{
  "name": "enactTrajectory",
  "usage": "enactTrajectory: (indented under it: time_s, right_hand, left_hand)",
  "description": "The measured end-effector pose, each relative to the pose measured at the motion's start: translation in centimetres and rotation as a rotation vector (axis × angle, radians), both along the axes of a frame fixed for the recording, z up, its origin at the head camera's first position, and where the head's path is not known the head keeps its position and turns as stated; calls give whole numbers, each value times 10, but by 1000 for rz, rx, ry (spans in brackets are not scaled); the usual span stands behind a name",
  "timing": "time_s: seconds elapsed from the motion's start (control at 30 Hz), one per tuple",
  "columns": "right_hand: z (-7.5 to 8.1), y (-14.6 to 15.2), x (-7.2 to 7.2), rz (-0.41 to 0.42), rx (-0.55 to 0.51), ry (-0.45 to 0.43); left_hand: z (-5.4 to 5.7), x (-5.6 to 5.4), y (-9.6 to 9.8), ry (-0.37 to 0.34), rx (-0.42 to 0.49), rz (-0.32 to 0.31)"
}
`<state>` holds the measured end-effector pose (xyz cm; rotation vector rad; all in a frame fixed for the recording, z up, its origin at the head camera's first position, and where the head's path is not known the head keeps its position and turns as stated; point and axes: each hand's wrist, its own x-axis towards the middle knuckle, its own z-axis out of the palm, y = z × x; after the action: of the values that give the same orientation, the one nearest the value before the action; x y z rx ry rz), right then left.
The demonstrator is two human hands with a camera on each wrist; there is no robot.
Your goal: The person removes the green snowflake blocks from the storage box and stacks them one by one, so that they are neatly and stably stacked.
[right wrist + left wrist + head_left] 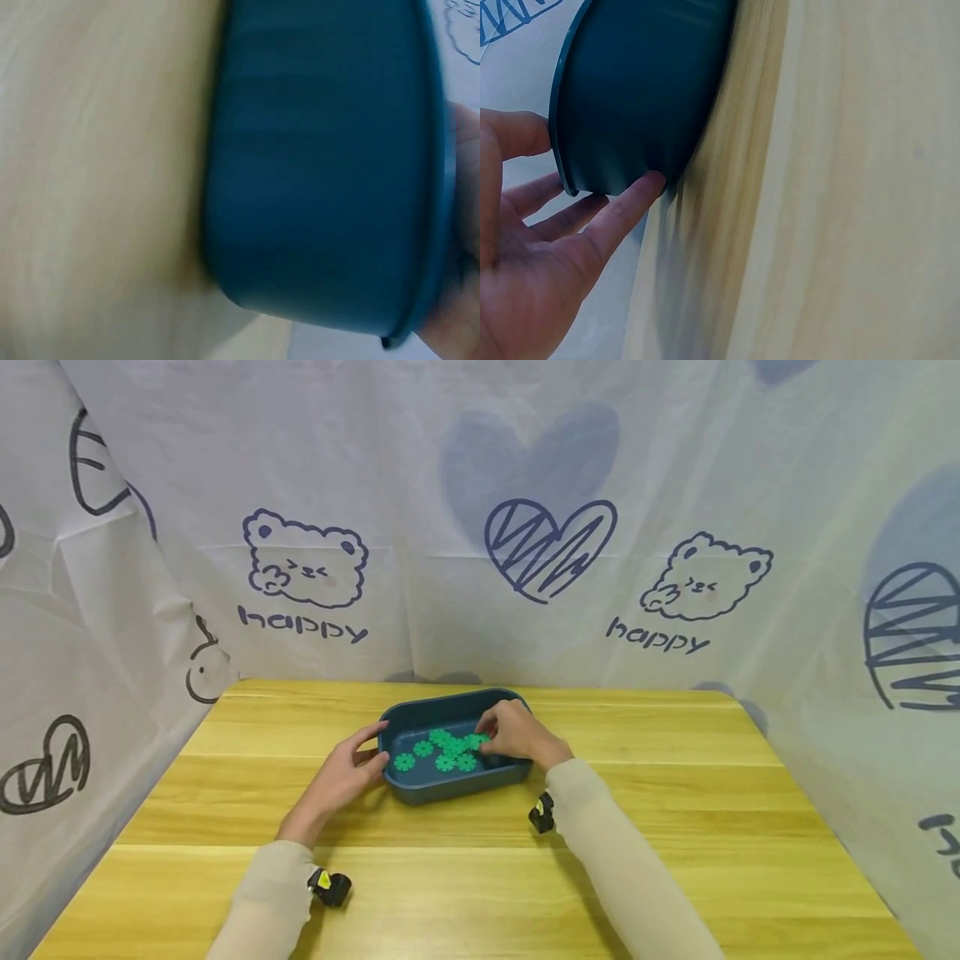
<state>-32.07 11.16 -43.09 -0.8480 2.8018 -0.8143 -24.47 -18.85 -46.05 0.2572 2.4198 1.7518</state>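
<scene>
A dark blue rectangular plastic bin stands on the table with several green notched discs loose inside. My left hand holds the bin's left end, one digit at the rim and others spread against the outer wall. My right hand reaches over the rim into the right part of the bin, its fingers curled down and pinching at a green disc. In the right wrist view the bin's wall hides most of the right hand, including its fingertips.
The wooden table runs up to a white printed cloth at the back, with cloth on both sides too. The bin sits near the table's far edge. A small black camera is worn at each wrist, over pale sleeves.
</scene>
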Motion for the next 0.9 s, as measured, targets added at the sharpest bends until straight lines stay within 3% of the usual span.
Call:
enactTrajectory:
  time_s: [0.17,0.43,0.63,0.9]
  right_hand:
    - [13,12,6,-24,-58,-46]
    - [23,39,16,-58,-115,-43]
    - [29,58,21,-88,-175,-17]
    - [30,94,34,-128,-180,36]
  left_hand:
    - [1,0,-1,12,1,-6]
    - [0,0,0,28,4,-16]
    - [-1,0,-1,32,-3,-15]
    - [-1,-1,-1,33,-7,-18]
